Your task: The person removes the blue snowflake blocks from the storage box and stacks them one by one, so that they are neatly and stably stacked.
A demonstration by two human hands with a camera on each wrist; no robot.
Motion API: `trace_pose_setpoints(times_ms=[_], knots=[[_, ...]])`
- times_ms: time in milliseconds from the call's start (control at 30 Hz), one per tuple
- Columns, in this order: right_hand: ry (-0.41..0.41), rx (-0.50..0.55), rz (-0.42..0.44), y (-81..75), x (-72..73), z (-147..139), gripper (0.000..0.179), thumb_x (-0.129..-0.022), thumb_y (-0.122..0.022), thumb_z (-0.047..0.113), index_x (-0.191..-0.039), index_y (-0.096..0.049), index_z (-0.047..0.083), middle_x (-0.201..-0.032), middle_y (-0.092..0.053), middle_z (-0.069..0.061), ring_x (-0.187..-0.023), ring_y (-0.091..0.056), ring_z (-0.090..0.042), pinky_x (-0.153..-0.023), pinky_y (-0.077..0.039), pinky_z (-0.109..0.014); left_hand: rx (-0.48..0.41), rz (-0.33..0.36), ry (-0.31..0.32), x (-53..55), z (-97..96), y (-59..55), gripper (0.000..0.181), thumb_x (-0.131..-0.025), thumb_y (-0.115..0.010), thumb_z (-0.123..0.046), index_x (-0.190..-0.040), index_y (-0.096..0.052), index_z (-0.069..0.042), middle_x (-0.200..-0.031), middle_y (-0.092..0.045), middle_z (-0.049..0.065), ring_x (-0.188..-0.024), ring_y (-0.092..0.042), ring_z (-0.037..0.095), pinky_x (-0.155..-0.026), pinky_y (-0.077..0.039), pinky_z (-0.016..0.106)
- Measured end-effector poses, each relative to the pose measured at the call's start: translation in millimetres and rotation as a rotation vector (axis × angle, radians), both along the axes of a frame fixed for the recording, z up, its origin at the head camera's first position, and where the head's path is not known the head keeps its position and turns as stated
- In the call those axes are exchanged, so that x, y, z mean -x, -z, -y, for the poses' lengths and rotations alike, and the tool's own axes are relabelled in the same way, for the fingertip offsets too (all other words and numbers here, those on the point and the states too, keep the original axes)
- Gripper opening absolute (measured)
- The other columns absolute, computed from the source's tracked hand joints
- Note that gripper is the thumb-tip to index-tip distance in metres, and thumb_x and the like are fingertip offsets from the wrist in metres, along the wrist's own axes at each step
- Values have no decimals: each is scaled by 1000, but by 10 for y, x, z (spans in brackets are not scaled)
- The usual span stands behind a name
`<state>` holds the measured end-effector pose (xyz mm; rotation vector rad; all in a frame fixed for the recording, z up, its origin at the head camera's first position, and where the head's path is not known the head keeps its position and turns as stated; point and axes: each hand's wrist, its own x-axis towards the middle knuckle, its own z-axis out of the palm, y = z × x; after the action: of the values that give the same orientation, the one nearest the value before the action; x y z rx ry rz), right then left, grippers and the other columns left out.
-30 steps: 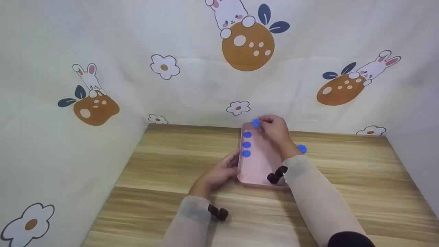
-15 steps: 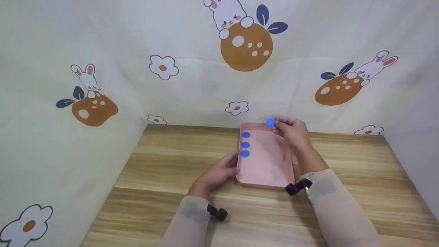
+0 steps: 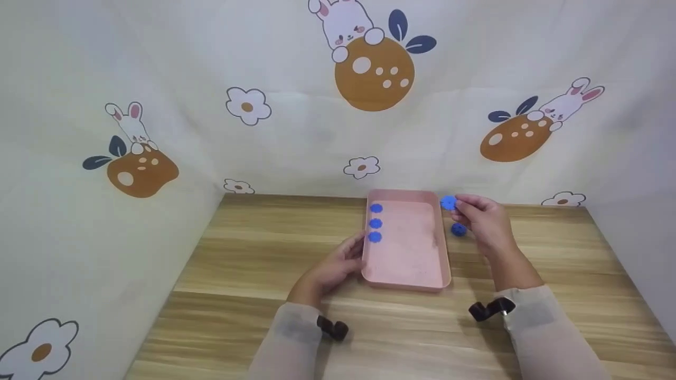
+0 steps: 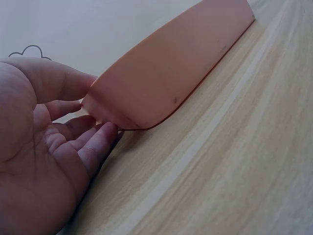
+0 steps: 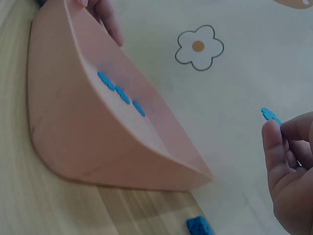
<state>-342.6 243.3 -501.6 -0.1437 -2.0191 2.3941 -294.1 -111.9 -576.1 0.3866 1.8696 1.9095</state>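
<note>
My right hand (image 3: 486,221) pinches a small blue flower-shaped disc (image 3: 448,202) between thumb and forefinger, raised just outside the far right corner of the pink tray (image 3: 404,269). In the right wrist view the held disc (image 5: 270,116) shows nearly edge-on. Three similar blue discs (image 3: 375,223) lie in a line inside the tray along its left wall. My left hand (image 3: 340,264) holds the tray's left wall near the front corner. The left wrist view has its thumb at the rim and its curled fingers against the outer wall (image 4: 161,73).
On the wooden table (image 3: 253,248), right of the tray and below my right hand, sits a small blue clump (image 3: 458,229) that looks like more discs. A pale printed cloth (image 3: 296,142) rises along the table's back and sides.
My right hand has moved right, from over the tray's far left corner to beyond its right wall, with a blue disc still in its fingers. My left hand has stayed at the tray.
</note>
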Motion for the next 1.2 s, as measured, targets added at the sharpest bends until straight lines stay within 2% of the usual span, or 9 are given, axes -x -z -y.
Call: trace_pose_setpoints(times_ms=[167,467,667,800,1033,1200], knots=[[16,-17,39,98,31,-124,25,-103,-70,13,-123,-71,-2,-93,-79,2,-83,-78,-11,-85,-66,-23,3,-1,-3,2,3,2,80,-100,-54,3,-172,-19,-7,-179,-23,16,-167,-22,34,-136,-25,51],[33,-175,125,374,141,-343,32,-105,-67,16,-130,-68,-3,-90,-77,7,-82,-73,-7,-79,-65,-20,4,-6,-9,-1,11,0,81,-100,-55,3,-172,-19,-8,-179,-24,16,-167,-23,34,-136,-24,50],[-13,-296,155,526,146,-462,42,-106,-65,20,-141,-64,-4,-94,-75,9,-87,-69,-6,-80,-64,-21,6,-6,-5,1,11,4,80,-101,-56,2,-172,-20,-8,-179,-23,16,-167,-23,35,-136,-24,50],[-34,-331,161,577,139,-492,44,-107,-64,22,-142,-64,-4,-95,-74,8,-88,-67,-6,-80,-64,-21,13,-4,-8,1,12,-1,79,-102,-55,2,-172,-20,-8,-179,-23,16,-167,-23,34,-136,-23,50],[-27,-349,161,619,153,-497,44,-105,-68,20,-139,-65,-8,-88,-75,7,-79,-68,-5,-75,-63,-19,3,-12,3,15,0,13,78,-102,-54,3,-171,-19,-6,-179,-23,17,-167,-23,35,-136,-26,51],[-30,-385,165,637,155,-511,43,-105,-67,22,-138,-66,-6,-91,-75,6,-81,-68,-5,-77,-63,-19,10,-11,-2,14,-6,14,79,-101,-55,3,-171,-20,-7,-179,-24,16,-167,-23,34,-136,-25,50]])
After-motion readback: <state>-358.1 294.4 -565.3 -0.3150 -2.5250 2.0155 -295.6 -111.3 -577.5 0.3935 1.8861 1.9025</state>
